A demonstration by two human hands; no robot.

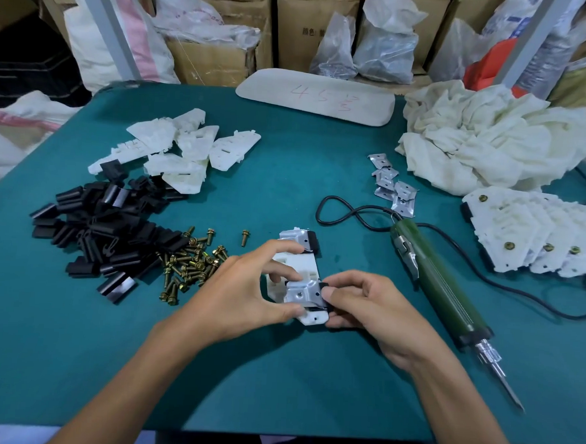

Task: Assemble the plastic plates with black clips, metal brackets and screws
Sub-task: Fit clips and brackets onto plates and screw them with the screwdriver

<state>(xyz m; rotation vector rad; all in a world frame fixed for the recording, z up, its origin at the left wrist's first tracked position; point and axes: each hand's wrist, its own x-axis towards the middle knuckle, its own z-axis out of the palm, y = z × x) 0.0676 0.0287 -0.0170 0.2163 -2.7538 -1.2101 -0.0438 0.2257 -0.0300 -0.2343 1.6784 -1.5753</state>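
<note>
White moulded plastic plate (296, 266): centre front of teal table mat (279, 371), gripped from both sides; whether resting or lifted, not discernible.
Left hand (246, 286): fingers curled over left edge, thumb at near corner.
Right hand (365, 310): thumb and fingers pinching near end, against silver metal bracket (301, 290) seated there.
Second silver bracket (293, 236) with black plastic clip (312, 240): at far end of plate.
Left of plate: heap of brass screws (190, 264), pile of black clips (102, 231), loose white plates (181, 148) beyond.
Right of plate: green electric screwdriver (439, 280) lying flat, loose metal brackets (391, 185), stack of finished plates (530, 233), crumpled white cloth (494, 136).
</note>
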